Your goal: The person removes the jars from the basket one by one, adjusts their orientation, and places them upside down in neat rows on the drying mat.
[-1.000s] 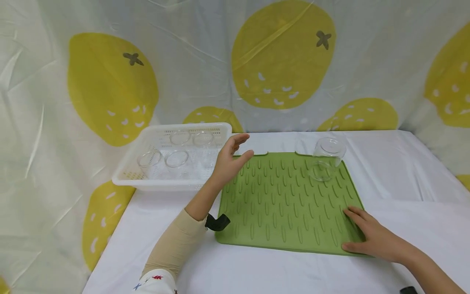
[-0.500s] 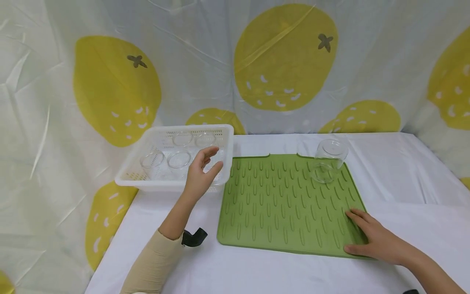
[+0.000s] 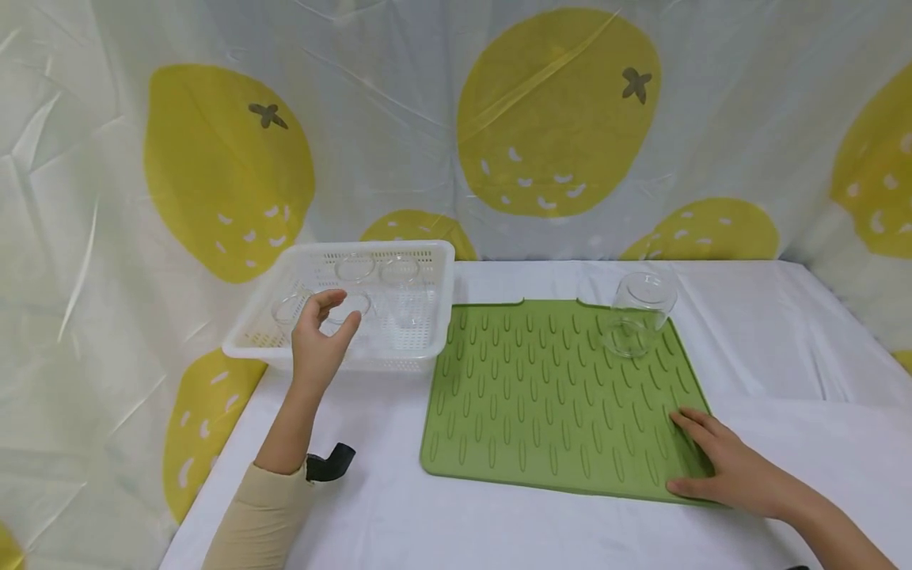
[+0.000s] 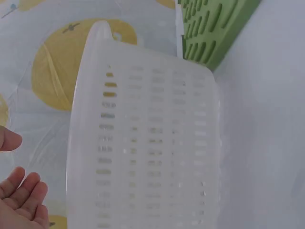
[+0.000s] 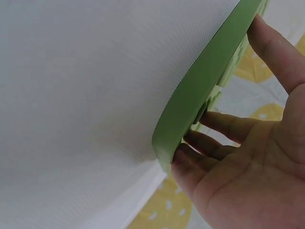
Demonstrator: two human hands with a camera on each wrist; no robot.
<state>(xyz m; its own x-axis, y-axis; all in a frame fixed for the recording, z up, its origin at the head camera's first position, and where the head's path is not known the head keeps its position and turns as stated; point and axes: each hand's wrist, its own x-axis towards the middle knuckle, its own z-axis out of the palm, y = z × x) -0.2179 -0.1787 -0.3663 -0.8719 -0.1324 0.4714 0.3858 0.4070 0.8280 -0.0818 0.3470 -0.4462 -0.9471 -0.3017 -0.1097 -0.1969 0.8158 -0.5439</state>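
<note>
White cloth (image 3: 385, 514): L hand (image 3: 317, 344) spread nr perf'd basket (image 3: 388, 362), R hand (image 3: 737, 467) spread on ribbed mat (image 3: 541, 412).

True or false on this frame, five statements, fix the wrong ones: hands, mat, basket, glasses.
1. The left hand is nearer the basket than the mat. True.
2. The basket is red. False: it is white.
3. The right hand touches the mat. True.
4. No glass stands on the mat. False: one glass is near its far right corner.
5. The basket holds several glasses. True.
</note>
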